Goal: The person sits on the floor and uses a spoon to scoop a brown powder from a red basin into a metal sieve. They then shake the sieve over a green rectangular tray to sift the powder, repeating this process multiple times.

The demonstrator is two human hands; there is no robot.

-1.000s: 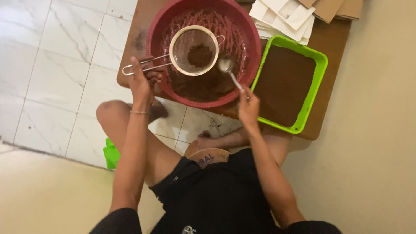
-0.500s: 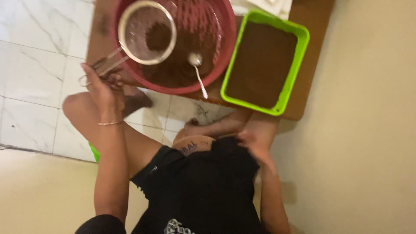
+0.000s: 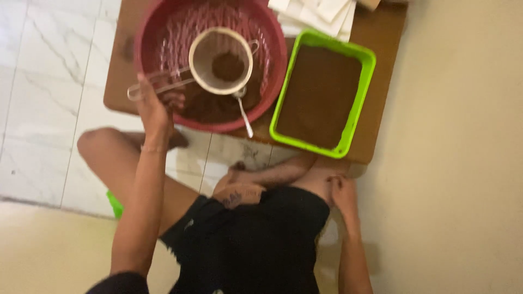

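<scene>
My left hand [image 3: 154,106] grips the wire handle of a round mesh sieve [image 3: 220,60] and holds it over a red plastic basin [image 3: 275,49]. A lump of brown powder sits in the sieve, and more brown powder lies in the basin's bottom. A metal spoon [image 3: 243,111] rests in the basin with its handle over the near rim. My right hand [image 3: 341,191] rests on my right knee, holding nothing. A green tray [image 3: 366,71] full of brown powder stands right of the basin.
Basin and tray sit on a low brown board [image 3: 384,32] on a white marble floor [image 3: 38,81]. White papers [image 3: 318,13] lie at the board's far edge. A cream wall or surface [image 3: 463,163] runs along the right. A green stool edge [image 3: 114,205] shows under my leg.
My right hand let go of the spoon and dropped to my knee. The spoon now lies in the basin. The sieve stays held over the basin.
</scene>
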